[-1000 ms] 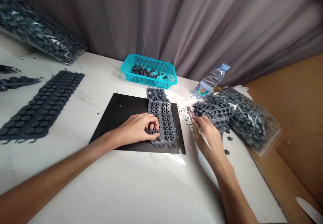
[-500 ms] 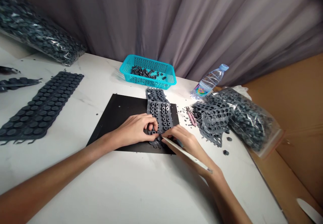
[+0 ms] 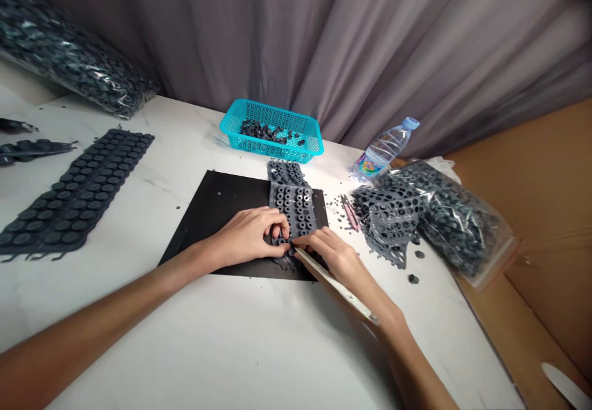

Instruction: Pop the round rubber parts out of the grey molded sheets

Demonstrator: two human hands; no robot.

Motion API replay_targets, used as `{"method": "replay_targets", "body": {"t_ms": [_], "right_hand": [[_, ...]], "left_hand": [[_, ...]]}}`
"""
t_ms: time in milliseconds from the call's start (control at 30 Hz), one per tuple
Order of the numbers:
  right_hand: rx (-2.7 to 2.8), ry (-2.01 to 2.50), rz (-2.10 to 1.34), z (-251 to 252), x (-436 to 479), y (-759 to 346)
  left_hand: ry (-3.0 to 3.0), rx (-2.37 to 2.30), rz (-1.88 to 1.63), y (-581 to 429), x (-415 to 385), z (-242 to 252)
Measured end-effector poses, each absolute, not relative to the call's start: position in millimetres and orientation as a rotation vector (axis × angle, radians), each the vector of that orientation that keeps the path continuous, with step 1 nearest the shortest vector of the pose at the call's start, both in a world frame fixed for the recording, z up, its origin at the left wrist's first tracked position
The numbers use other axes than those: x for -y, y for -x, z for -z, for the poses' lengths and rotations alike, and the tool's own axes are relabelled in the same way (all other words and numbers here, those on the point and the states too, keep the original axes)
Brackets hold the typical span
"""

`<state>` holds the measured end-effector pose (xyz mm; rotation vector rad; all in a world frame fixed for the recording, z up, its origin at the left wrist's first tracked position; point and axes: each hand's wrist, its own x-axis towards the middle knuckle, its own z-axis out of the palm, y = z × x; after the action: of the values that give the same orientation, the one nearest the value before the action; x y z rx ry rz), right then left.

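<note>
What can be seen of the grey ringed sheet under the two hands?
The grey sheet looks like soft rubber: a long strip moulded with rows of small rings. It lies flat on the black mat, its far end past the mat's edge. The left hand holds its near end; the right hand sets a thin white tool against it.

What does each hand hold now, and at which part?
The right hand holds a thin white stick near its front tip. The left hand presses the grey rubber sheet's near end; a grip cannot be told.
</note>
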<state>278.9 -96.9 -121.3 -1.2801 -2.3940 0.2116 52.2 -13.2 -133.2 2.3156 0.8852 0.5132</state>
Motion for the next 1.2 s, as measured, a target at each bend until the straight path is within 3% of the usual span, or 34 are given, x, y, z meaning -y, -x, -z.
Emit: {"method": "replay_targets", "body": {"t_ms": [333,600,900,1200], "right_hand": [[2.475,1.280,0.036,139.0,98.9,-274.1],[2.197,1.413,-0.108,157.8,101.6,-261.2],[2.128,1.474,-0.682,96.5,106.1,-279.1],[2.239,1.289,-0.598,115.3,101.6,-280.5]], "left_hand": [[-2.299,-0.895,-0.496,-52.6,12.1,133.9],[-2.256,-0.867,-0.356,-53.1,5.8,129.3],[-2.259,-0.863,-0.351,-50.9,8.2,127.6],[-2.257,-0.877,-0.372,-52.1,9.2,129.5]]}}
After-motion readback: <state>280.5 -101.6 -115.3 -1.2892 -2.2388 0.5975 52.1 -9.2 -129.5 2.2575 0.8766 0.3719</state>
